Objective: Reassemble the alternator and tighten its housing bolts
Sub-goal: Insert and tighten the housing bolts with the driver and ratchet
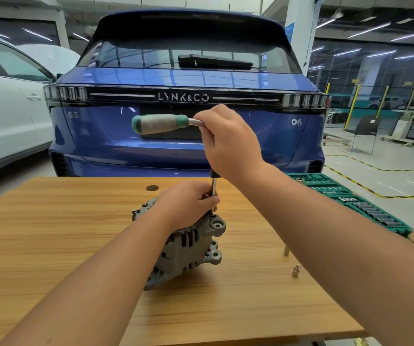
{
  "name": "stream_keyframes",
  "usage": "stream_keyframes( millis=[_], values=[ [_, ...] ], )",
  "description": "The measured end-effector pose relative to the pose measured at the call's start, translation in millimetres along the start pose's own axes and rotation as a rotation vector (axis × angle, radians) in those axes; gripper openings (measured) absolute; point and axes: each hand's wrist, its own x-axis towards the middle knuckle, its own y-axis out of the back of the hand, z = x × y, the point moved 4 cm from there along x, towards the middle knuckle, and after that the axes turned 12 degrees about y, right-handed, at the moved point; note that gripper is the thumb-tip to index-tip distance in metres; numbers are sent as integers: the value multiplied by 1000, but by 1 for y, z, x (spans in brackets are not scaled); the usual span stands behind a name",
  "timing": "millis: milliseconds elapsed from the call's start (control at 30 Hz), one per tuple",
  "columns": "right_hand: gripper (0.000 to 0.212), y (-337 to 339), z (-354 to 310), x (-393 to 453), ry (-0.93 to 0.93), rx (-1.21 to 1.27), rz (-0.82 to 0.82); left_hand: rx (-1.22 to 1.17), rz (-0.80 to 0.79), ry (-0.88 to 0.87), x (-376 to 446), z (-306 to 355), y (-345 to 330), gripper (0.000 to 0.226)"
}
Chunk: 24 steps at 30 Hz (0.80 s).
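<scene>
Table: pale striped wooden table [51, 245], near edge bare of parts where your forearms cross it.
Loose parts: one small silver socket [295, 270] lying on its side and one short upright metal piece [286, 250], both well right of the work. I cannot tell if they belong to the housing.
Alternator: grey cast-metal alternator [188, 250] sits mid-table, housing halves already mated, no gap visible between them.
Left hand: your left hand [188, 203] rests on top of the alternator, fingers curled round the thin steel extension bar [213, 193] to steady it.
Right hand: your right hand [228, 143] grips the head end of the green-and-grey handled ratchet [161, 124], handle pointing left.
Progress: reassembly looks done; you are on the bolt-tightening stage, at a bolt near the upper mounting ear. How many bolts remain I cannot tell.
Tool tray: green socket set case [365, 208] open at the far right corner.
Beyond: blue hatchback car [188, 76] parked behind the table.
</scene>
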Motion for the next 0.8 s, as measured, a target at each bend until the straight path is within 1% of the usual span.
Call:
stream_keyframes(
  millis=[100,200,500,567,667,733,800],
  values=[
    [30,-7,2,6,-46,85,-191,-1,15,12,-1,0,1,21],
    [39,-5,5,6,-62,157,-272,0,12,4,-2,1,2,21],
    [36,-1,2,7,-40,162,-267,-14,9,-4,-3,1,2,20],
    [35,-1,0,9,-40,108,-273,-17,9,0,-3,0,2,20],
    [38,1,-1,18,-81,-90,-340,-11,5,0,-2,0,2,19],
    [40,1,0,28,-148,-189,-431,-16,0,-4,-2,-1,2,18],
    [37,3,5,40,-275,-205,-523,-19,-5,-8,-2,-2,1,18]
  ],
)
